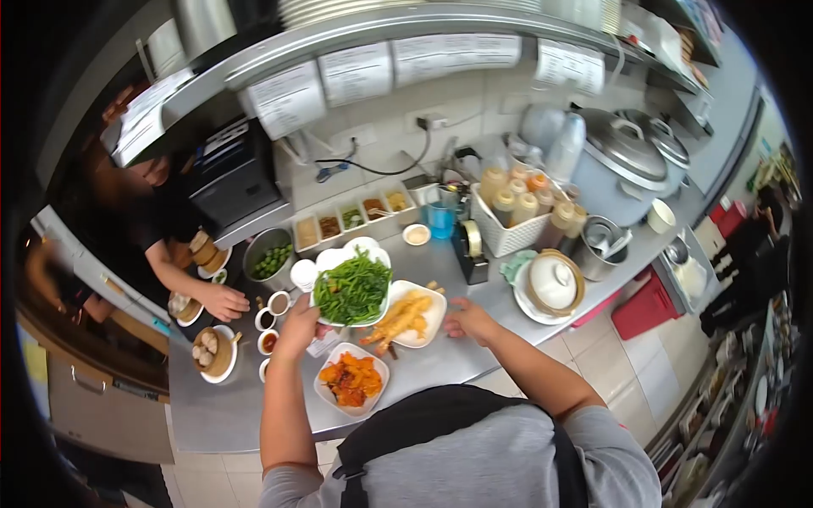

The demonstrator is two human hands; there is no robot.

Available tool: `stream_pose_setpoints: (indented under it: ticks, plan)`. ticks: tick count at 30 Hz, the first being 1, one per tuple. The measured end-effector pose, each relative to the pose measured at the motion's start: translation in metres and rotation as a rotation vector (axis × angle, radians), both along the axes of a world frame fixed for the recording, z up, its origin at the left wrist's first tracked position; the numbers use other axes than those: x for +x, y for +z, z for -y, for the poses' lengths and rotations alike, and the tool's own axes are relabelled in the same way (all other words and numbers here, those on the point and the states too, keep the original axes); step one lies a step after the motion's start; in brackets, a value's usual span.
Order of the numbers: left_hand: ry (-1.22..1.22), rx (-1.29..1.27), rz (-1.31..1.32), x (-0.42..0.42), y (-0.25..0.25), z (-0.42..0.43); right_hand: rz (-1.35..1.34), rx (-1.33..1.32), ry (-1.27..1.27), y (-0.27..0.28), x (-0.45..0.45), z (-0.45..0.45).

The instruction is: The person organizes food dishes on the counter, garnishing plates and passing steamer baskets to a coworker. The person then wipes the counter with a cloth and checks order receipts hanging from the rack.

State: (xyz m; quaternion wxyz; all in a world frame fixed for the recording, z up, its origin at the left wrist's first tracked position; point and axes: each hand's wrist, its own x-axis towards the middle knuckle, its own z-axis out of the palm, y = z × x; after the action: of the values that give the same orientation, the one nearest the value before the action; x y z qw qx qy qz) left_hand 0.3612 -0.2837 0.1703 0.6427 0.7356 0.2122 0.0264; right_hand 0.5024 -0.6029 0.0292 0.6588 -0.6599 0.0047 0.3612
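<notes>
My left hand [298, 327] grips the near left edge of a white dish of leafy green vegetables [351, 288]. My right hand [471, 321] is just right of a white plate of fried battered food [405, 317]; its fingers are apart and nothing shows in them. The greens dish overlaps the left side of the fried food plate in this view. Nearer to me, a square white dish of orange-glazed pieces [351, 379] rests on the steel counter [440, 381]. Small sauce cups [279, 302] stand left of my left hand.
At left, another person's hand [223, 301] reaches over the counter near a dumpling steamer [213, 352]. A pot of green vegetables [269, 259], condiment tray [351, 216], tape dispenser [472, 250], bottle basket [515, 216] and lidded clay pot [552, 284] line the back and right.
</notes>
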Motion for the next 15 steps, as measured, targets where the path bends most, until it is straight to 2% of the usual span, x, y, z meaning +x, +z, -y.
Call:
stream_pose_setpoints:
  ticks: [3, 6, 7, 8, 10, 12, 15]
  plan:
    - [-0.043, 0.016, -0.036, -0.007, 0.003, 0.027, 0.295, -0.110, 0.087, 0.021, 0.014, 0.039]
    - [-0.081, -0.017, -0.034, -0.010, -0.009, 0.066, 0.534, -0.163, 0.024, 0.077, 0.033, 0.103]
    - [-0.119, -0.019, -0.073, -0.009, -0.003, 0.086, 0.631, -0.186, -0.057, 0.081, 0.049, 0.129]
    - [-0.124, -0.080, -0.136, -0.007, -0.017, 0.096, 0.729, -0.208, -0.133, 0.086, 0.067, 0.158]
    - [-0.167, -0.087, -0.078, -0.004, -0.021, 0.140, 0.867, -0.422, -0.303, 0.107, 0.098, 0.212]
    - [-0.139, -0.093, -0.141, 0.001, -0.051, 0.171, 0.982, -0.624, -0.407, 0.106, 0.141, 0.270]
    - [-0.123, -0.185, -0.162, 0.005, -0.076, 0.222, 0.964, -0.729, -0.328, 0.070, 0.218, 0.347]
